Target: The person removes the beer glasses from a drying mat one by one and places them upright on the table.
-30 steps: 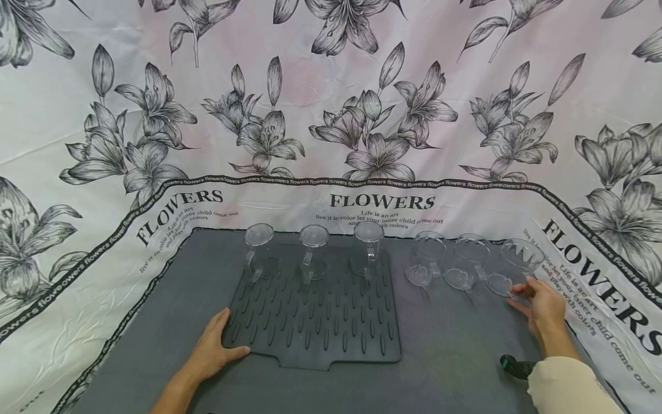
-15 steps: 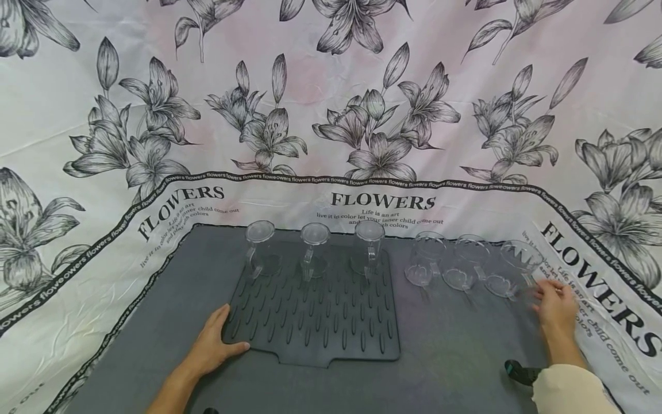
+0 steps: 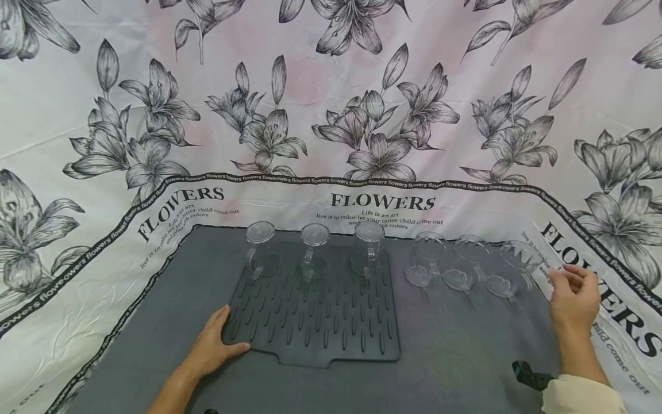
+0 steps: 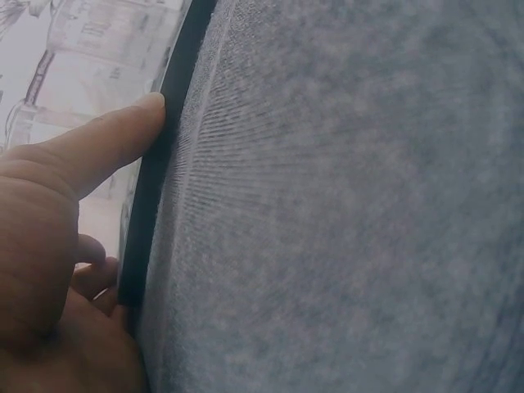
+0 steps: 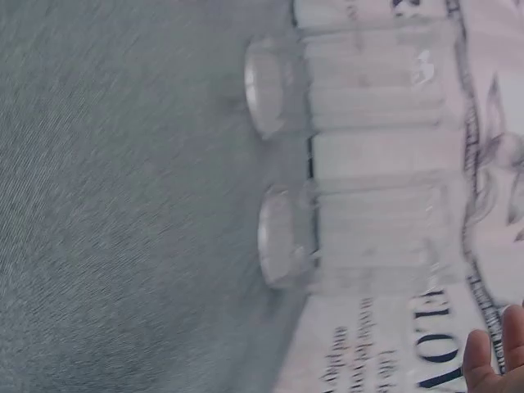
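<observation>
A dark grey ridged drying mat lies on the table. My left hand rests at its near left corner, thumb straight against the near edge and fingers along the left side. Three clear mugs with handles stand upside down along the mat's far side: the left mug, the middle mug and the right mug. Right of the mat are three more clear cups, rims up. Just beside the rightmost cup, apart from it, my right hand holds nothing, fingers loosely bent.
Two other upright cups stand close together, one near the mat and one in the middle. Grey cloth covers the table. A white flower-printed cloth rises behind and at both sides. A black device sits at my right wrist.
My right hand has let go of the rightmost cup and drawn away to the right; that cup stays standing. My left hand stays at the mat's corner.
</observation>
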`<state>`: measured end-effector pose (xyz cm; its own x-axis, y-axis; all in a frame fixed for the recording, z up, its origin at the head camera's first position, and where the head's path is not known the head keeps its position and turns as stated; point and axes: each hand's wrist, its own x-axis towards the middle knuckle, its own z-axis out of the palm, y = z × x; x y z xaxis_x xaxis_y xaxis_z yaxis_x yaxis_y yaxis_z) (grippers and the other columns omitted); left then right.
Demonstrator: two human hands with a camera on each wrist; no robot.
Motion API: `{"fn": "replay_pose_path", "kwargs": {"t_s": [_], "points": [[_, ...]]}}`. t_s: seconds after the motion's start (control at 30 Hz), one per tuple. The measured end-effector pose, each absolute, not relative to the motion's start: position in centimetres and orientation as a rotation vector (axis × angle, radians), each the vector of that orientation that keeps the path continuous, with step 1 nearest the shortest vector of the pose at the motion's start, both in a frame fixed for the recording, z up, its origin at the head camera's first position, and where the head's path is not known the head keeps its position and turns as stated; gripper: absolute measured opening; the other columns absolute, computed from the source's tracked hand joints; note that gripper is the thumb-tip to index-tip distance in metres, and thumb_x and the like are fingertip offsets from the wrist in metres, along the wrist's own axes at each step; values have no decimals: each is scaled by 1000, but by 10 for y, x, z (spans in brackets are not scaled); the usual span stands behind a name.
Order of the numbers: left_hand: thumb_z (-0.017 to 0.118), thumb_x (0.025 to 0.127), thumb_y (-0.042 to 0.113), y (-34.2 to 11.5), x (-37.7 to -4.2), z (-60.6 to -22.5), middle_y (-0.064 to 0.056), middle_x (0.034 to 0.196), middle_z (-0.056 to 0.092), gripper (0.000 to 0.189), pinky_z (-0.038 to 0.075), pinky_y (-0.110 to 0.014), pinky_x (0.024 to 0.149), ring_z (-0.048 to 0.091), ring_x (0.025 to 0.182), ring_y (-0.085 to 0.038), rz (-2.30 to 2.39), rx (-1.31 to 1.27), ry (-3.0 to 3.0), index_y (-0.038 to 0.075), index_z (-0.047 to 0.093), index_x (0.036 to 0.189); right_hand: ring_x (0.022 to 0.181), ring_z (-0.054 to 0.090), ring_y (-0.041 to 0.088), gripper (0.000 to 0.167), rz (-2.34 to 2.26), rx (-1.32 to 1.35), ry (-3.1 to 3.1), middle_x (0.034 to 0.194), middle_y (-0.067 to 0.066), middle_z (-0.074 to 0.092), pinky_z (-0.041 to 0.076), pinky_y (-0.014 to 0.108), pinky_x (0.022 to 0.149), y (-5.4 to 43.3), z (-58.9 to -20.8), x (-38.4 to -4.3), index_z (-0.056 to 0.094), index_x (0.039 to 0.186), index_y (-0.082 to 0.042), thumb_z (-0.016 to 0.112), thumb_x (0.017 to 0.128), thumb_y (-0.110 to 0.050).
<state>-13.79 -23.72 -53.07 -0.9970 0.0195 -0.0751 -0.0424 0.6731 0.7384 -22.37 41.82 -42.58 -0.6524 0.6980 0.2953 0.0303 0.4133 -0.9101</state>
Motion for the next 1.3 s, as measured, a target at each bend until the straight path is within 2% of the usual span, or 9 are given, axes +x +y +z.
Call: {"fn": "replay_pose_path", "kwargs": {"t_s": [0.13, 0.3, 0.47, 0.67, 0.83, 1.07, 1.3], "points": [[84, 73, 40, -237, -138, -532, -31, 151, 16, 114, 21, -64, 105, 14, 137, -50, 1235, -24, 2810, -12, 16, 148, 68, 46, -1, 20, 1271, -558, -1953, 84, -19, 52, 35, 13, 61, 411, -416, -218, 55, 105, -32, 59, 92, -17], [84, 73, 41, -237, -138, -532, -30, 151, 16, 114, 20, -64, 105, 14, 138, -49, 1232, -37, 2810, -11, 17, 149, 76, 51, 1, 23, 1405, -484, -1862, 92, -12, 53, 41, 7, 61, 400, -403, -208, 56, 109, -25, 56, 93, -9], [85, 72, 40, -237, -138, -532, -30, 151, 17, 114, 21, -64, 105, 16, 137, -49, 1228, -48, 2817, -11, 18, 148, 82, 57, 7, 18, 1737, -398, -1624, 100, 2, 53, 47, 11, 55, 385, -388, -193, 58, 110, -14, 58, 94, -6], [85, 72, 40, -236, -138, -532, -30, 151, 17, 113, 21, -64, 105, 15, 137, -49, 1234, -48, 2820, -11, 18, 148, 86, 58, 14, 19, 1906, -286, -1461, 105, 10, 53, 51, 17, 55, 369, -373, -181, 57, 112, -6, 61, 93, -6], [85, 72, 39, -236, -138, -533, -31, 151, 18, 113, 21, -64, 105, 16, 137, -49, 1241, -39, 2830, -12, 18, 148, 86, 58, 20, 18, 1987, -173, -1384, 102, 15, 56, 51, 21, 57, 353, -364, -171, 56, 112, -1, 59, 94, -2], [85, 72, 39, -237, -139, -534, -30, 151, 18, 114, 21, -64, 105, 16, 137, -49, 1231, -43, 2829, -12, 18, 148, 95, 53, 26, 22, 2023, -11, -1451, 107, 19, 51, 54, 24, 65, 329, -359, -157, 52, 119, 3, 54, 97, -2], [85, 71, 40, -237, -137, -533, -30, 151, 18, 114, 22, -64, 104, 16, 137, -49, 1221, -53, 2823, -11, 18, 149, 93, 56, 28, 20, 2074, 198, -1388, 104, 22, 55, 55, 29, 67, 310, -356, -150, 52, 116, 7, 49, 96, 6]]}}
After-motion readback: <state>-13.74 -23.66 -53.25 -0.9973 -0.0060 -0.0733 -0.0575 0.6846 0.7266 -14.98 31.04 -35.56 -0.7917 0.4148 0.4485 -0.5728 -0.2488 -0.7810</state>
